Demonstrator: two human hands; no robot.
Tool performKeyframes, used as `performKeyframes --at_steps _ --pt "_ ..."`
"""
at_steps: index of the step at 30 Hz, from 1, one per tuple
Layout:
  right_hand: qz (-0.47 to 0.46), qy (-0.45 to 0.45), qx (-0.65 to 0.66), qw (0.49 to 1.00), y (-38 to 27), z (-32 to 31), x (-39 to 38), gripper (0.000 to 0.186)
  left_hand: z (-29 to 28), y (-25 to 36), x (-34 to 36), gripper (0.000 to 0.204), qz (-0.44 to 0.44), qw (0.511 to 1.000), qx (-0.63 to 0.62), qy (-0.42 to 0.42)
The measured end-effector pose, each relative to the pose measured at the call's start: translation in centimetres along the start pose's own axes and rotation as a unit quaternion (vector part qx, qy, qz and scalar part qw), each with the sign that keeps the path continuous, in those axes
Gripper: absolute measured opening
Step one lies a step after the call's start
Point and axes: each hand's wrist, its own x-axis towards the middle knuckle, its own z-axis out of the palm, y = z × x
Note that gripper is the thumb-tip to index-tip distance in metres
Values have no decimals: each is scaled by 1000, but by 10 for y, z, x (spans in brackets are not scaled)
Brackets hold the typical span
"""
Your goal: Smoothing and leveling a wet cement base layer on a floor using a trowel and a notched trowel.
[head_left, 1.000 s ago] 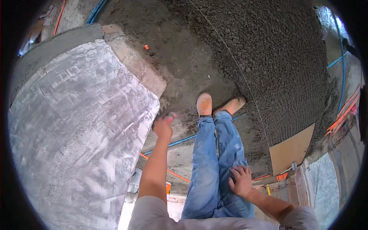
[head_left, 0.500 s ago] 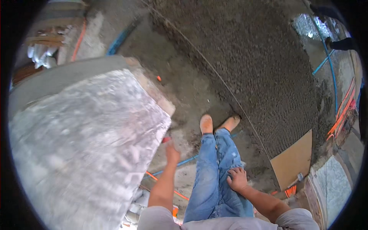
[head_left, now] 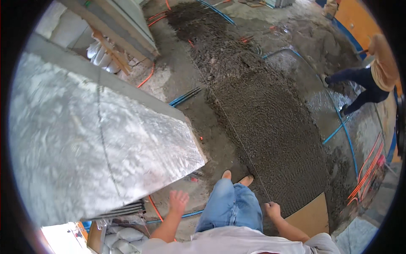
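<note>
My left hand (head_left: 179, 201) is open with its fingers spread, beside the lower edge of a grey plastered wall (head_left: 105, 139). A small red object (head_left: 194, 179) lies on the floor past that hand, too small to name. My right hand (head_left: 272, 208) is curled closed next to my right leg. A taut string line (head_left: 237, 132) runs over the floor and reaches that hand; whether the fingers grip it or only cover it I cannot tell. Right of the string spreads a bed of dark, wet mortar (head_left: 270, 127), raked in fine ridges. A tan board (head_left: 311, 216) lies at its near end.
Blue pipes (head_left: 186, 96) stick out past the wall's corner. More blue pipe (head_left: 349, 142) and orange conduits (head_left: 368, 173) run along the right. Another person (head_left: 372, 80) stands with legs apart at the far right. White sacks (head_left: 127, 239) are piled at the lower left.
My view has tilted up, showing more floor and the other person. My left hand has moved away from the red object and spread its fingers. My right hand has left my thigh and curled.
</note>
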Motion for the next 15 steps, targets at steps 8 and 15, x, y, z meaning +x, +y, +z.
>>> performKeyframes --at_steps 8,15 --pt "43 110 -68 991 83 -38 -33 23 43 -23 -21 45 -29 944 326 -49" --pt "69 110 40 991 64 -56 9 17 116 -41 69 27 169 762 623 -52"
